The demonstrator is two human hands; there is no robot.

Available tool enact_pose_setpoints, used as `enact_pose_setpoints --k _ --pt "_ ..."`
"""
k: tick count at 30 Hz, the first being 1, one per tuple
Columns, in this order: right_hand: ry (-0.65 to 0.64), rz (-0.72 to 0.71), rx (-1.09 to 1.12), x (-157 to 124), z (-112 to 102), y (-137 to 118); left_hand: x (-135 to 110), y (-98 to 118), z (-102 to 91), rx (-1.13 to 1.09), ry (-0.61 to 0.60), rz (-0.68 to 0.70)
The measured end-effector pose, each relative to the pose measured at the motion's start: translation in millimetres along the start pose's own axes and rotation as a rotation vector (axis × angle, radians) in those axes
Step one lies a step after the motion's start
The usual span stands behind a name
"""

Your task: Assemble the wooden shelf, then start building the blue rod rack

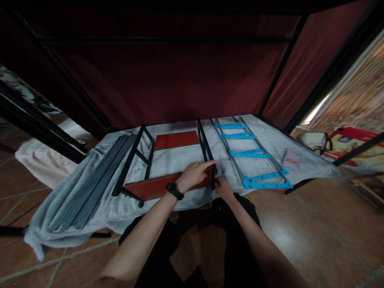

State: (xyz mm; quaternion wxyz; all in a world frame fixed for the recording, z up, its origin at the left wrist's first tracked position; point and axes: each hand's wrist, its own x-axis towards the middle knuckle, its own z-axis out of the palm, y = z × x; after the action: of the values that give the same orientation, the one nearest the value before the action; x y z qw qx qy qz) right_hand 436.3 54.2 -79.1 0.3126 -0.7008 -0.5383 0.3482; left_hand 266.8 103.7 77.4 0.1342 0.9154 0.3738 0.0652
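On the cloth lies a black metal frame (128, 166) with two ladder-like sides, joined by a near reddish-brown board (151, 191) and a far reddish-brown board (177, 140). My left hand (193, 175), a dark watch on its wrist, reaches over the near board. Its index finger stretches across the right side of the frame, while the other fingers curl in around that corner. Just right of the same corner, my right hand (222, 187) has its fingers pinched together against the black tube. Whatever sits between those fingertips is hidden or too small to name.
Grey metal tubes (96, 182) lie bundled at the left of the grey cloth (177, 160). Grey rods with blue plastic crosspieces (250, 153) lie at the right. Dark red fabric panels (168, 80) on black bars enclose the back. A red-and-yellow package (355, 148) is far right.
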Motion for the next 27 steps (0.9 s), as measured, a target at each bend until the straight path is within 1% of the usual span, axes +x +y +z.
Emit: enact_pose_setpoints --k 3,6,11,14,16,18,21,23,24,25,27 --pt "-0.004 -0.002 -0.014 -1 0 1 0 2 -1.4 0.002 -0.012 -0.012" --pt "0.020 -0.004 -0.071 0 -1 0 0 2 -1.4 0.003 -0.018 -0.010" --pt "0.068 -0.027 -0.193 -2 3 -3 -1 1 3.1 0.001 0.016 0.027" --pt "0.067 -0.065 -0.237 -3 6 -1 -4 3 4.5 0.019 0.035 0.044" --pt "0.095 -0.099 -0.265 -3 7 3 -6 5 4.7 0.033 0.049 0.040" --pt "0.133 -0.132 -0.244 -5 5 9 -7 6 5.3 0.036 0.052 0.043" --pt "0.214 -0.136 -0.192 -21 0 20 -8 5 8.6 0.032 0.059 0.058" --pt "0.235 -0.131 -0.167 -43 3 22 -8 3 12.2 0.019 0.074 0.074" --pt "0.185 -0.162 -0.138 -57 9 21 -8 2 14.1 0.007 0.084 0.082" --pt "0.105 -0.211 -0.100 -72 18 16 -8 1 16.0 -0.008 0.093 0.090" --pt "-0.102 -0.347 -0.071 -100 49 -2 -8 -1 19.2 -0.043 0.107 0.108"
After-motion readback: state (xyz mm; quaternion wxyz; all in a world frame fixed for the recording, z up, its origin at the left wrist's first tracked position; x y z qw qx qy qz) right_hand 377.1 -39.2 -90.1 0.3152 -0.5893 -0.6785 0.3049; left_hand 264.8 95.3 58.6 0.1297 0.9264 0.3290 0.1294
